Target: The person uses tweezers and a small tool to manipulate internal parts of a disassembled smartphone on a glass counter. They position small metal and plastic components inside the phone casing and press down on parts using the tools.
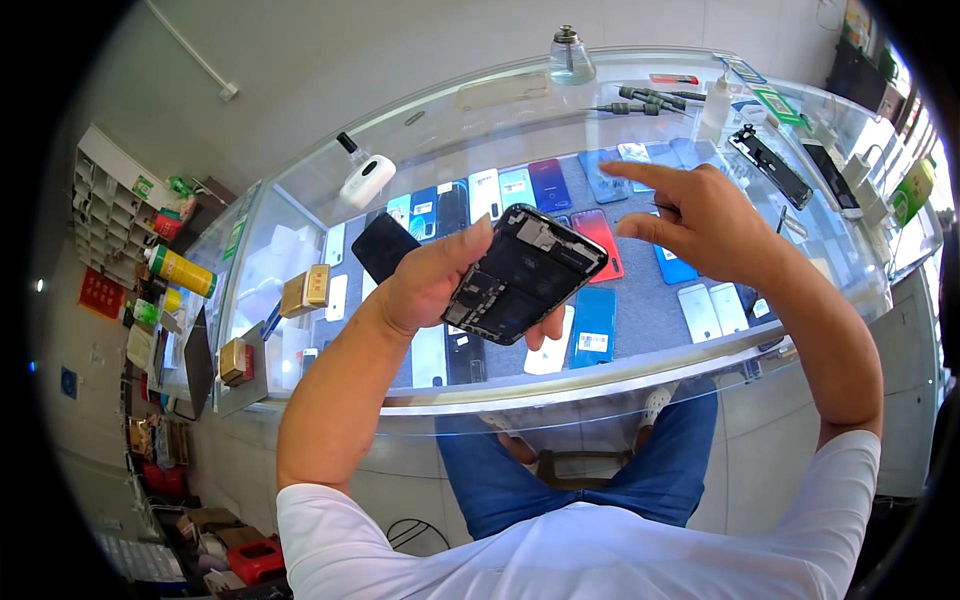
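My left hand (440,275) grips an opened phone (528,275) by its edges, tilted above the glass counter. Its back is off, showing dark inner parts and a silvery plate near the top. To its upper right hovers my right hand (700,215), apart from the phone. The index finger points left and the thumb stands away from it; the other fingers curl under, and a small dark tip shows between them, too little of it to name. A dark flat panel (385,246) lies just left of my left hand.
Several phones, such as a blue one (594,327), lie inside the glass display counter (470,398). On top are a white bottle with a black cap (368,180), a glass dispenser bottle (570,58), screwdrivers (650,100), a phone frame (770,166) and a small box (305,291).
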A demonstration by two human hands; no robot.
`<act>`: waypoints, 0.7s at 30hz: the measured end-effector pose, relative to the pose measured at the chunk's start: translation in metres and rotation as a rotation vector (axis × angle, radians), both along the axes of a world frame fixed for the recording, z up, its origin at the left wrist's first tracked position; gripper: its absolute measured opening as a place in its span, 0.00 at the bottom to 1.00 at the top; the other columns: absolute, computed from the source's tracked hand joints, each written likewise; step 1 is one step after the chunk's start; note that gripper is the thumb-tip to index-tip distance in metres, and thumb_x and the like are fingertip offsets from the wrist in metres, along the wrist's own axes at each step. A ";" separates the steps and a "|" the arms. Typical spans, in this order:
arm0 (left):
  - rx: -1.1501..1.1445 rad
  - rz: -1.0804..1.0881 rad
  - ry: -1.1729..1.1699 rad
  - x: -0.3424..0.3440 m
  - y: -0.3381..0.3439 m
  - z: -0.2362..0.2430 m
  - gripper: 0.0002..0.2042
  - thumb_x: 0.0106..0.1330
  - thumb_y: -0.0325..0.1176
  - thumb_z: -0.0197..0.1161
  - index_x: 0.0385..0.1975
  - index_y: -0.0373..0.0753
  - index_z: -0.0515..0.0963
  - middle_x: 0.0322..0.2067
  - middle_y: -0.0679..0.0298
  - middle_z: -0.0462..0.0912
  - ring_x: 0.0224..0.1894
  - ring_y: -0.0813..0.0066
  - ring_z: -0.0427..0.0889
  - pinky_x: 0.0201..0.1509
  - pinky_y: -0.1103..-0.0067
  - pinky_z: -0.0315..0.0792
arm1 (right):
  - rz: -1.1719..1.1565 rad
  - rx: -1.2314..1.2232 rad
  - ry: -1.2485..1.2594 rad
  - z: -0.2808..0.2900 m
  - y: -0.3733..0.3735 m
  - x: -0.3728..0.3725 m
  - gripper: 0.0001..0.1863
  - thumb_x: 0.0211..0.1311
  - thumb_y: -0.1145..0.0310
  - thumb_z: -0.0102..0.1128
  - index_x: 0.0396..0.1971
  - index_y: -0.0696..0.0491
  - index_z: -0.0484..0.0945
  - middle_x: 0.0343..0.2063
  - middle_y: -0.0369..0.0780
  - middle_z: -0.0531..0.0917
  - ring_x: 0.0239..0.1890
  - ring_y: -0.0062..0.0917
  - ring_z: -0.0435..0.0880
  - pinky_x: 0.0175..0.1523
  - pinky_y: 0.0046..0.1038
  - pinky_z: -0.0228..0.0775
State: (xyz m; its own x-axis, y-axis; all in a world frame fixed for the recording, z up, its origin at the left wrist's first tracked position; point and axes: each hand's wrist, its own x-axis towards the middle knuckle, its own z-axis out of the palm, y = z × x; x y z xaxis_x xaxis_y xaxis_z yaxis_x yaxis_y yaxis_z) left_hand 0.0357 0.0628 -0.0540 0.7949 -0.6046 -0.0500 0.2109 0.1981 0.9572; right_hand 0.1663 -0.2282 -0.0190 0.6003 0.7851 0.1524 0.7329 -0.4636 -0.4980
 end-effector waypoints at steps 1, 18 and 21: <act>-0.045 0.018 0.024 0.001 -0.001 -0.001 0.49 0.79 0.72 0.44 0.74 0.23 0.67 0.46 0.37 0.89 0.44 0.52 0.93 0.49 0.66 0.86 | -0.029 0.004 0.008 0.000 -0.002 0.002 0.17 0.78 0.62 0.63 0.57 0.55 0.86 0.20 0.45 0.81 0.22 0.35 0.79 0.33 0.38 0.71; -0.145 0.209 0.283 0.012 -0.008 -0.002 0.39 0.85 0.65 0.37 0.67 0.30 0.75 0.43 0.34 0.89 0.39 0.45 0.95 0.44 0.59 0.91 | 0.047 0.131 -0.307 -0.038 -0.014 0.052 0.22 0.75 0.74 0.63 0.66 0.54 0.82 0.52 0.49 0.89 0.49 0.38 0.90 0.58 0.39 0.82; -0.102 0.273 0.256 0.009 -0.010 0.001 0.38 0.86 0.62 0.35 0.67 0.31 0.76 0.41 0.35 0.89 0.36 0.46 0.95 0.40 0.60 0.92 | -0.019 0.193 -0.291 0.007 -0.051 0.045 0.16 0.75 0.74 0.59 0.56 0.56 0.89 0.53 0.48 0.91 0.51 0.44 0.91 0.62 0.38 0.81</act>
State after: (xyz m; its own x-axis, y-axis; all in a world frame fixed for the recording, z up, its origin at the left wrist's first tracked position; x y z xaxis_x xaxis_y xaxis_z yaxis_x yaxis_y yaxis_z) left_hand 0.0444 0.0527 -0.0526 0.8966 -0.3850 -0.2187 0.3673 0.3711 0.8529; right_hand 0.2112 -0.2787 -0.0124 0.5240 0.7142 0.4641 0.8492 -0.3961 -0.3492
